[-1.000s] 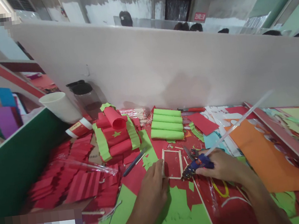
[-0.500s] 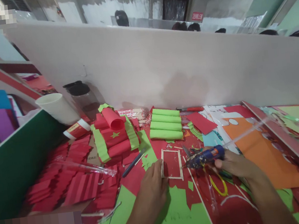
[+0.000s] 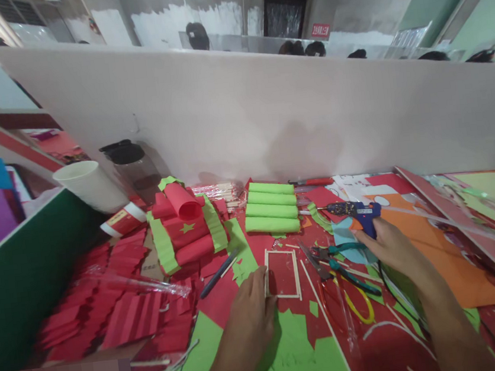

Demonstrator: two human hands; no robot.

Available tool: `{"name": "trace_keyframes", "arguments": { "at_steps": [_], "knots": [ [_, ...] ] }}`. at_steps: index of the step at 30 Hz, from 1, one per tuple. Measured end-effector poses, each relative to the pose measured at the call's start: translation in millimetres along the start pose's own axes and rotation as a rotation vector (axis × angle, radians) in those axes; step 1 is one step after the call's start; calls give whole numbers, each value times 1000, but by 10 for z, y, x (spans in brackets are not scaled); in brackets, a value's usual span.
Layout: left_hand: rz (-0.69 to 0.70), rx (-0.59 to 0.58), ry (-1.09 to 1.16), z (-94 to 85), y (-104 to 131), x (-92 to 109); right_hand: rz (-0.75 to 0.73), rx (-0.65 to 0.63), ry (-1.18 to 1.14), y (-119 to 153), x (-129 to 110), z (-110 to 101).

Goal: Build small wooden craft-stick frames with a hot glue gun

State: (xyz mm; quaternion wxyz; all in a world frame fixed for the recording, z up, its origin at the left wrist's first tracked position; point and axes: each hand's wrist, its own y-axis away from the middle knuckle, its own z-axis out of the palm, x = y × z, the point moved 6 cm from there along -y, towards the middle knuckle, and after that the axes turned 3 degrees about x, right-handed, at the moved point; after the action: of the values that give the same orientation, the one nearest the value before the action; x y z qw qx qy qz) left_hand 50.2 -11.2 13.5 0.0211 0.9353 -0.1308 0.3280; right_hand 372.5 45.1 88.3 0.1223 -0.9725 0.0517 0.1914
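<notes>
My left hand (image 3: 250,310) pinches the left side of a small rectangular frame of thin wooden sticks (image 3: 297,275), which lies on red paper. My right hand (image 3: 385,241) is closed around the handle of a blue hot glue gun (image 3: 355,211). Its nozzle points left, over red and light-blue paper scraps, apart from the frame. A clear glue stick (image 3: 439,218) trails from the gun's rear. Between my hands lie green-handled pliers (image 3: 351,275) and scissors with a yellow and red handle (image 3: 364,309). A long thin stick (image 3: 321,308) rests right of the frame.
A red and green paper model with a star (image 3: 187,228) stands at centre left, beside several rolled green paper tubes (image 3: 271,208). Folded red paper (image 3: 132,312) piles up at left, near a green box wall (image 3: 39,280). A white partition (image 3: 243,114) closes off the back.
My right hand has lifted the glue gun away from the frame, up and to the right, uncovering the pliers and scissors. My left hand stays on the frame.
</notes>
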Motion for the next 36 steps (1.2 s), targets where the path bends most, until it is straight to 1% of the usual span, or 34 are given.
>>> {"name": "trace_keyframes", "arguments": {
  "at_steps": [2, 5, 8, 12, 15, 17, 18, 19, 23, 24, 26, 28, 30, 36],
  "knots": [
    [-8, -5, 4, 4, -6, -5, -17, 10, 106, -31, 78, 19],
    [-24, -14, 9, 17, -14, -24, -41, -26, 205, -51, 158, 79],
    [-5, -3, 12, 13, -12, -24, -42, -61, 284, -57, 184, 168],
    [15, 14, 5, -7, 2, -14, -35, -72, 304, -64, 184, 272],
    [2, 18, 4, -11, 6, -15, -63, -21, 264, -53, 135, 225],
    [4, 20, 8, -7, 5, -9, -112, 17, 214, -21, 15, 144],
    [3, 23, 10, -5, 5, -9, -154, 16, 181, 7, -86, 115],
    [1, 25, 14, -4, 6, -10, -223, -36, 121, 47, -222, 121],
    [10, 32, 12, -8, 11, -9, -610, -433, -51, 360, -918, 363],
    [19, 34, 6, -12, 11, -5, -679, -487, -54, 436, -1057, 432],
    [38, 38, -2, -19, 7, 7, -761, -529, -25, 535, -1249, 559],
    [55, 45, 0, -30, 0, 22, -802, -537, 21, 585, -1341, 662],
    [69, 53, 5, -40, -7, 36, -821, -544, 51, 604, -1366, 725],
    [56, 47, 3, -61, -12, 52, -838, -565, 73, 598, -1361, 773]
  ]
}}
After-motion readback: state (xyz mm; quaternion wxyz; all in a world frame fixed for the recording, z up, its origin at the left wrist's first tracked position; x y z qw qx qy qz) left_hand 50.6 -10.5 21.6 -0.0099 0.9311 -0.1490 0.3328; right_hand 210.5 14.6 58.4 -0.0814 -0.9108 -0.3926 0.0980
